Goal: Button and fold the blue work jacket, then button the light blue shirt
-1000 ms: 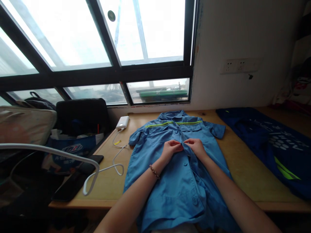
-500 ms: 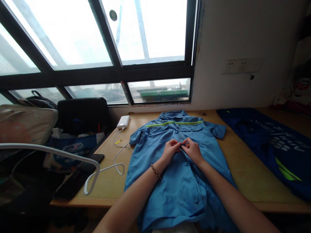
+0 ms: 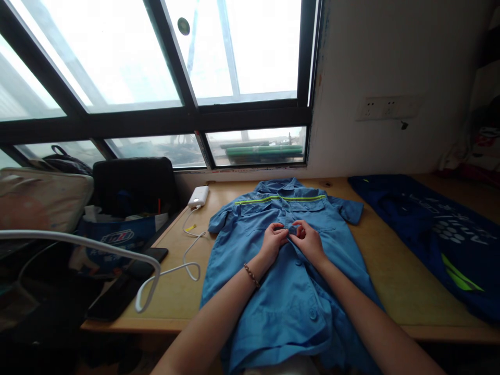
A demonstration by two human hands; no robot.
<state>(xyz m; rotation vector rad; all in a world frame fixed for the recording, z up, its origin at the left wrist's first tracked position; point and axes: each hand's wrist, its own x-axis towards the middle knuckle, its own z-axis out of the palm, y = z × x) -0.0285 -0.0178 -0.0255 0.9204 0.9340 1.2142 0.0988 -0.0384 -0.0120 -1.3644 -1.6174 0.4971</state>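
A blue short-sleeved work shirt [image 3: 250,286] lies front up on the wooden table, collar toward the window, with yellow-green stripes across its chest. My left hand [image 3: 274,241] pinches the front placket at mid-chest; a braided bracelet circles that wrist. Close beside it, my right hand [image 3: 308,239] pinches the same placket from the other side. Whatever sits between the fingertips is hidden. Lower down the front, buttons [image 3: 313,314] show, and the lower front edges hang apart near the hem.
On the table's left are a white power bank [image 3: 199,196] with a white cable [image 3: 191,252] and a dark phone [image 3: 156,254]. Dark blue clothing [image 3: 422,229] covers the right side. A black chair [image 3: 133,182] with bags stands at left, below the window.
The hands stay at the same spot on the placket. Their fingers have shifted slightly, and the fingertips have moved a little apart.
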